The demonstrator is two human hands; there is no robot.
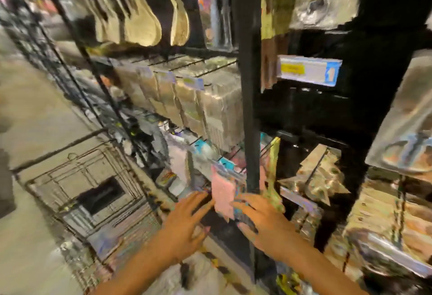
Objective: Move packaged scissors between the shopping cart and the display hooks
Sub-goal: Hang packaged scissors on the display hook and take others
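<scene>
The frame is heavily blurred. A pink packaged item (223, 195), likely the scissors pack, hangs low on the wire display rack. My left hand (184, 222) reaches toward it with fingers spread, the fingertips at its left edge. My right hand (261, 220) is against its right side, fingers stretched along the pack; whether it grips the pack is too smeared to tell. A green pack (273, 178) hangs just right of the black upright post (249, 107). The wire shopping cart (93, 192) stands at the lower left.
Wooden spoons (142, 21) hang at the top of the rack. Rows of clear packets (210, 100) fill the middle hooks. A price label (308, 70) sits right of the post. Shiny packages (402, 119) hang at right. Pale floor (35, 112) lies at left.
</scene>
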